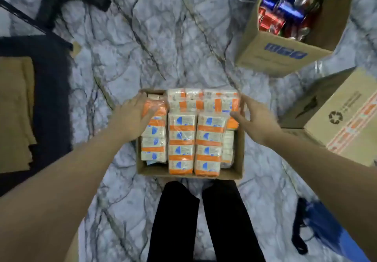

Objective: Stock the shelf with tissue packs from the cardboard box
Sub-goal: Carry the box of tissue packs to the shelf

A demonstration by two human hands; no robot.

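Grip: left hand (pixel 134 113) lies with fingers extended on the orange pack at the box's left; right hand (pixel 257 116) open, fingertips at the far-right packs. Neither holds anything yet.
Floor (pixel 163 37): marbled; carries the box, just ahead of the person's legs.
Box (pixel 189 173): open-topped cardboard, packed nearly full.
Packs (pixel 194 145): orange-and-white tissue bundles in rows, some upright.
Shelf: not in view.
Technique: judged best to close both hands on one bundle's ends and lift straight up, so neighbours stay seated.
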